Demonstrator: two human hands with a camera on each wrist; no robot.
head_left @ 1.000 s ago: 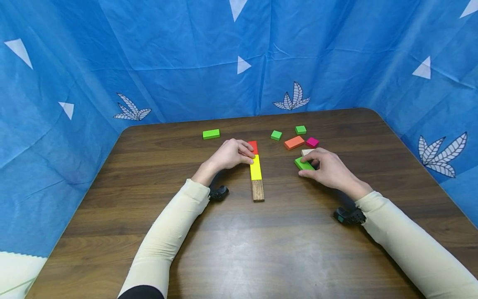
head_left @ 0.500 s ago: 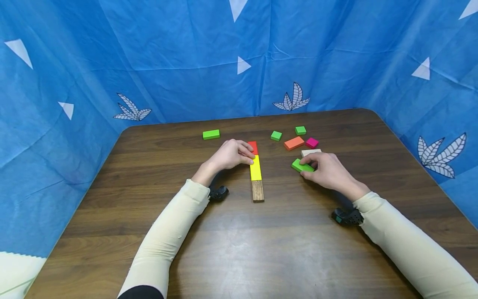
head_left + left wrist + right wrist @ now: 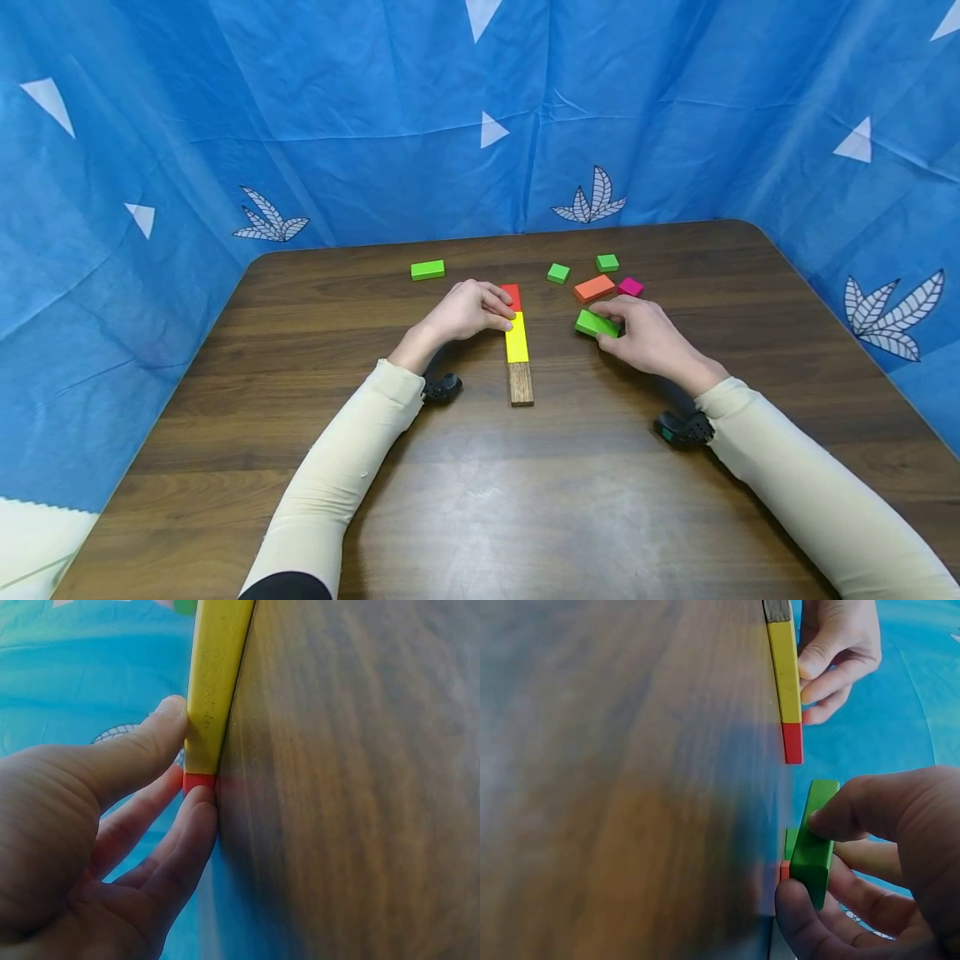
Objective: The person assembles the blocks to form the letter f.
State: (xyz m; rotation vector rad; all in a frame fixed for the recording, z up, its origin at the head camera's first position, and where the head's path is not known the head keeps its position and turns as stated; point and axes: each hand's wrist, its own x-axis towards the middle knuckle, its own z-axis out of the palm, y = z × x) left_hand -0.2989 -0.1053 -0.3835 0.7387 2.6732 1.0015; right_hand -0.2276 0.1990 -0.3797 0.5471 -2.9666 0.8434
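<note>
A row of blocks lies on the table: a red block at the far end, a yellow block and a striped brown wooden block nearest. My left hand reaches over from the left, its thumb touching the yellow block and its fingertips by the red one. In the left wrist view those fingers look fairly straight. To the right, my right hand pinches a bright green block between thumb and fingers. The right wrist view has this green block tilted just above the table.
Beyond my right hand lie an orange block, a magenta block and two small green blocks, one left of the other. Another green block sits at the back left. Blue cloth hangs behind the table.
My right hand has shifted slightly left with the green block, turning it a little. The whitish block behind that hand is now hidden in the head view. My left hand has stayed put.
</note>
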